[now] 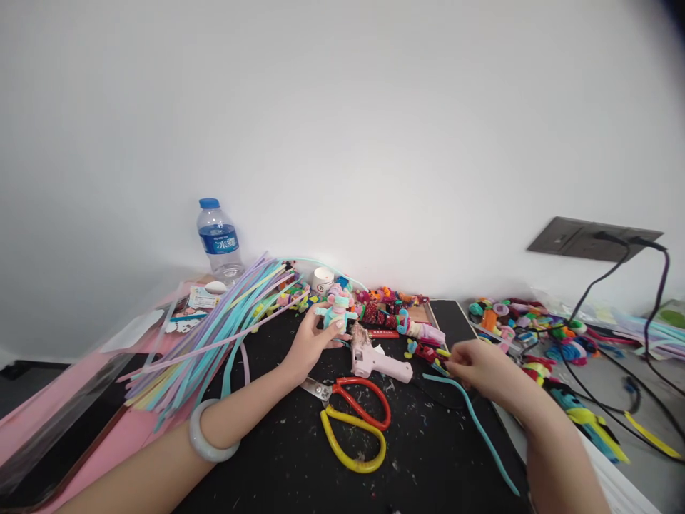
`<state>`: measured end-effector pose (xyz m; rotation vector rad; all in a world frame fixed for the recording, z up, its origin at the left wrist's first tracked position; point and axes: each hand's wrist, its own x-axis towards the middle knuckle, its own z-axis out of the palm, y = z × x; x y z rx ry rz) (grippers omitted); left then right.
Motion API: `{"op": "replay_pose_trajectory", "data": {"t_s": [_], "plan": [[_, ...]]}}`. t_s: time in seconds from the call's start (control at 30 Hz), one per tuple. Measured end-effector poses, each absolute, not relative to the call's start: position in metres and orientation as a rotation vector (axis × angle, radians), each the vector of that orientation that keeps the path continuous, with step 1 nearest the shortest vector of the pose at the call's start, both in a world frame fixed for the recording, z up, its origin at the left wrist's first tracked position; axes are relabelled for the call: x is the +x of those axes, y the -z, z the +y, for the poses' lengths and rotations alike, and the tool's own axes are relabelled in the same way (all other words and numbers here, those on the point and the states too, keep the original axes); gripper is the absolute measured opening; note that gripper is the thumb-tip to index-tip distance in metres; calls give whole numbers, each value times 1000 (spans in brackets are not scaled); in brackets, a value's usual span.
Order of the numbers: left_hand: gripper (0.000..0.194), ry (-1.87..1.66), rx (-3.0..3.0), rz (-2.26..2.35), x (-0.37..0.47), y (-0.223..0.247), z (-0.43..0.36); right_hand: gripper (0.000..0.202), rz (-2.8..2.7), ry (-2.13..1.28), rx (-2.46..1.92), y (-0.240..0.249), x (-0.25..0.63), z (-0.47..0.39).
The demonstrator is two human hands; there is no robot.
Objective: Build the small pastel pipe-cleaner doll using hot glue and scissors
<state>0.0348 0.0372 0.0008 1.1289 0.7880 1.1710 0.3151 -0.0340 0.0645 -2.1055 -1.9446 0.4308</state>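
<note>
A small pastel pink and teal fuzzy doll (337,314) stands upright between the fingers of my left hand (313,341). On the right, the fingers of my right hand (474,364) are closed near a small yellow and blue fuzzy piece; what they hold, if anything, is hidden. Between my hands lies a pale pink glue gun (381,363), its nozzle end dark and stained. Scissors with one red and one yellow handle (356,460) lie in front of it on the black mat (428,464). A teal fuzzy stem (481,432) runs from near my right hand toward the front edge.
Pastel fuzzy stems (214,335) are heaped at the left, below a water bottle (218,239). A paper cup (322,280) and colourful fuzzy figures line the back. More figures (572,350) and black cables (575,307) from a wall socket (581,239) are at the right.
</note>
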Motion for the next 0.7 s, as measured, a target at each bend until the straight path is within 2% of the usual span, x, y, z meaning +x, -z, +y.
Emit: {"op": "replay_pose_trajectory", "data": {"t_s": [0.1, 0.2, 0.43, 0.7], "plan": [[41, -1153, 1127, 785, 35, -2, 37, 10, -1874, -569, -2392, -52, 338, -46], [42, -1142, 1135, 781, 36, -2, 37, 5, -1818, -458, -2511, -35, 342, -49], [39, -1148, 1157, 761, 35, 1, 38, 12, -1906, -455, -2466, -33, 334, -54], [42, -1157, 1177, 772, 35, 2, 39, 1, -1819, -469, -2498, -30, 324, -57]]}}
